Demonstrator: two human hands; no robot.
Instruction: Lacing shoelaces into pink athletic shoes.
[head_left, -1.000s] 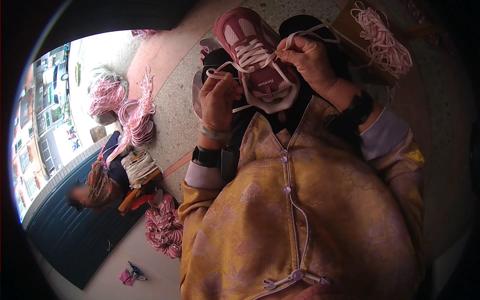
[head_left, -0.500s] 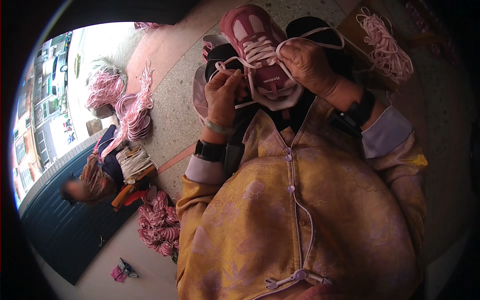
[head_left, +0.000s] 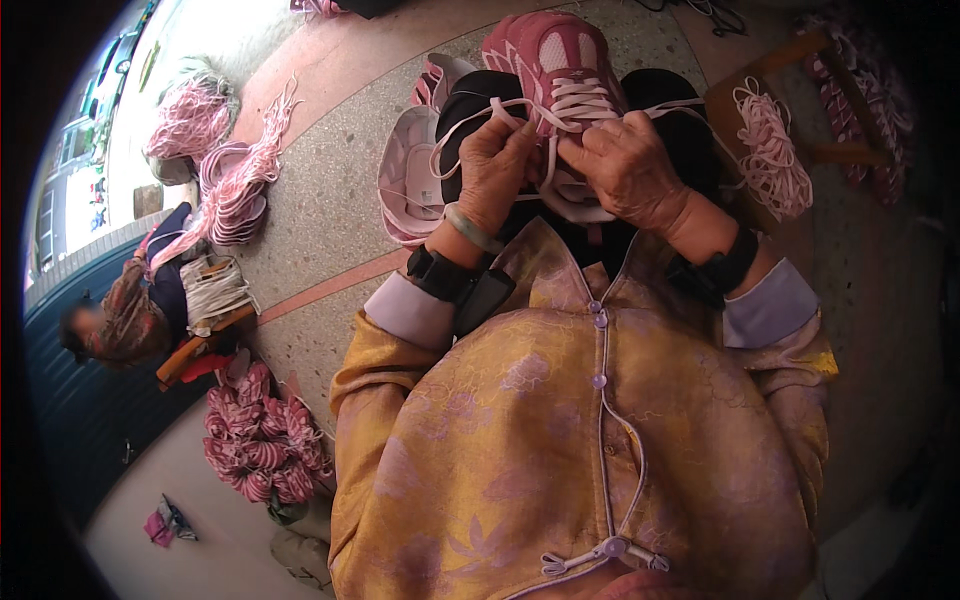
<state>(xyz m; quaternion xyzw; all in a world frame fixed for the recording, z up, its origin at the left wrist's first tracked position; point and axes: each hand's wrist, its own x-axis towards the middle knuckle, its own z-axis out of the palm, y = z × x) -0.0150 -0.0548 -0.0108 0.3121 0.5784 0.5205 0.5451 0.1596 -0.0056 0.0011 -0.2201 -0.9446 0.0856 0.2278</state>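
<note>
The yellow floral jacket (head_left: 560,450) of the person wearing the camera fills the lower middle of the view, and everything else is placed from the pink sneaker (head_left: 560,75) that rests toe-away on the dark lap just above the jacket's collar. Left of the sneaker and well apart from it, another person (head_left: 130,310) sits low at the edge of the speckled stone floor (head_left: 320,210), with a bundle of pale laces beside them. Farther below and left of the sneaker lies a heap of pink shoes (head_left: 265,450). Up and to the left of the sneaker, loose pink laces (head_left: 225,175) trail across the floor in a pile. Just beside the sneaker on its left sits a stack of pale pink insoles (head_left: 405,190). To its right, a bunch of pink-white laces (head_left: 770,150) hangs over a wooden stool (head_left: 760,90).

The right hand (head_left: 630,170) is closed over the sneaker's heel end, fingers pinching a strand of the white shoelace (head_left: 585,100) threaded through the eyelets. The left hand (head_left: 495,170), with a pale green bangle on its wrist, sits just left of the sneaker's tongue, fingers curled shut around another strand of the same lace, which loops out to the left.
</note>
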